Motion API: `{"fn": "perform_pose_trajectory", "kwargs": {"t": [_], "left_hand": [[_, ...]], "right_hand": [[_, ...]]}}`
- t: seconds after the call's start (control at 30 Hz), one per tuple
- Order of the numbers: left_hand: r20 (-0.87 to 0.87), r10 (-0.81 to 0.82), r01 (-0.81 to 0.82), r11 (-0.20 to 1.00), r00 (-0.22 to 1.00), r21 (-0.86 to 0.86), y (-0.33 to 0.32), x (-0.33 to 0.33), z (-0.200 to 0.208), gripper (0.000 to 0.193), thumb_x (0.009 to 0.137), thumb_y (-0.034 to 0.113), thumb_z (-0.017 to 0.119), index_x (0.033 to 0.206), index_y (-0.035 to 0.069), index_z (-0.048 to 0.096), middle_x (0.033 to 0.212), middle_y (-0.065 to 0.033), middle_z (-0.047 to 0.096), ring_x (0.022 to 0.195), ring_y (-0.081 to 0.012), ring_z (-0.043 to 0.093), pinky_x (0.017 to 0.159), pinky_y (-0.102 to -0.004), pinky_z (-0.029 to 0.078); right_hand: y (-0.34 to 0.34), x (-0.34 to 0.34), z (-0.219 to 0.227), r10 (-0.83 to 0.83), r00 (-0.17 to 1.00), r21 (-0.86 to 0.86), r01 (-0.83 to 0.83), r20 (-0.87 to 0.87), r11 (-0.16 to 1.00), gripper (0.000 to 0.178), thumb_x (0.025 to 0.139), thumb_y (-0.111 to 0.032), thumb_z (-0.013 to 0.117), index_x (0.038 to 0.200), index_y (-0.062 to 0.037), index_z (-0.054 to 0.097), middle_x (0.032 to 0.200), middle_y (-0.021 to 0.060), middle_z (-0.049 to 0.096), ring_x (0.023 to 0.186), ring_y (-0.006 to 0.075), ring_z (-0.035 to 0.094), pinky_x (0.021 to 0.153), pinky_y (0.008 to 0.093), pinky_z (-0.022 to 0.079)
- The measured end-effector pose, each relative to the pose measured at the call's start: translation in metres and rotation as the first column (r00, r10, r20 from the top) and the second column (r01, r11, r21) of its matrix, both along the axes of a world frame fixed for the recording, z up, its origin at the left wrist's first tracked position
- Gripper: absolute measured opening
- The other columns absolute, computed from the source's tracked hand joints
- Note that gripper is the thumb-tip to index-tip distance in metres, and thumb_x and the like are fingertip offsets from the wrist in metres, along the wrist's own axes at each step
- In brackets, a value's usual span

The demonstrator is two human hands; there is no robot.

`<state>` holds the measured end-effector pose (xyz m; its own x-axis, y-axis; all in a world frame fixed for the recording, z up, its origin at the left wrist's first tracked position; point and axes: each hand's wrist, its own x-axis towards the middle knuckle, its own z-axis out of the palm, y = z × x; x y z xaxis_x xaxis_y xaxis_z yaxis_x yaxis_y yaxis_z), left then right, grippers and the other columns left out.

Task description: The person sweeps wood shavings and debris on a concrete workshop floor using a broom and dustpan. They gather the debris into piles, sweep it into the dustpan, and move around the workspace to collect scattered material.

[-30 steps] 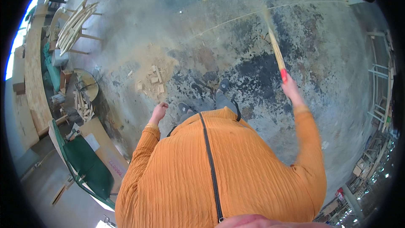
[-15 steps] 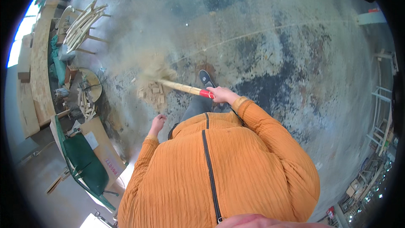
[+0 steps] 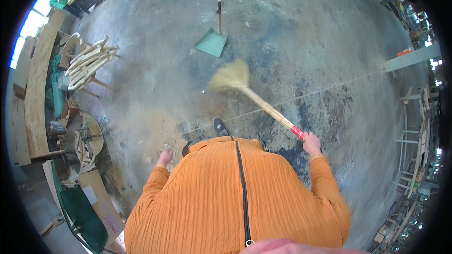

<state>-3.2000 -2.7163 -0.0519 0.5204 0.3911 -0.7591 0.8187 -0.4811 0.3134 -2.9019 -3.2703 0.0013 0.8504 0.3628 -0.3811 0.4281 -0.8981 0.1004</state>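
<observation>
In my right hand (image 3: 311,144) is the red-banded grip end of a straw broom (image 3: 264,106). Its pale yellow fan of bristles (image 3: 229,76), blurred by motion, points ahead and to the left over the concrete floor. My left hand (image 3: 165,158) hangs low at my left side, its fingers curled in with no object visible in them. Beneath and ahead of that hand lie tan sawdust (image 3: 162,124) and small wood scraps (image 3: 149,158). Farther out, just past the bristles, a light green dustpan (image 3: 212,43) with an upright handle sits on the floor.
On the left stand a chair stacked with pale curved wood pieces (image 3: 92,63), a long wooden bench (image 3: 40,89), a round board with offcuts (image 3: 92,134) and a green-covered chair (image 3: 82,214). Light-coloured frames (image 3: 407,136) and a pale beam (image 3: 412,59) line the right.
The broom has swung from the sawdust pile at the left out ahead toward the dustpan. My right hand moved right. The dustpan now appears lower in view, and the pile looks more spread out.
</observation>
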Motion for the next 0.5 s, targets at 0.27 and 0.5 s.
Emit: {"fn": "perform_pose_trajectory", "kwargs": {"t": [0.27, 0.5], "left_hand": [[0.441, -0.272, 0.152, 0.945, 0.855, 0.289, 0.125, 0.293, 0.0, 0.028, 0.083, 0.022, 0.043, 0.095, 0.002, 0.059, 0.096, -0.0209, 0.058, 0.094, -0.0354, 0.053, 0.082, -0.0408, 0.043], [0.313, -0.635, 0.462, 0.748, 0.706, 0.477, 0.138, 0.549, 0.014, 0.026, 0.079, 0.016, 0.043, 0.099, 0.007, 0.058, 0.101, -0.0123, 0.057, 0.097, -0.0301, 0.053, 0.082, -0.0399, 0.044]], "right_hand": [[0.08, 0.076, -0.061, -0.771, 0.596, 0.204, 0.802, -0.225, 0.561, 0.036, 0.071, -0.011, 0.051, 0.106, -0.0031, 0.045, 0.1, 0.0228, 0.056, 0.094, 0.039, 0.054, 0.079, 0.0442, 0.043], [0.086, 0.232, -0.166, -0.958, 0.244, 0.347, 0.92, -0.151, 0.18, 0.025, 0.069, -0.01, 0.051, 0.09, 0.003, 0.055, 0.087, 0.023, 0.06, 0.083, 0.0356, 0.059, 0.069, 0.0423, 0.045]]}}
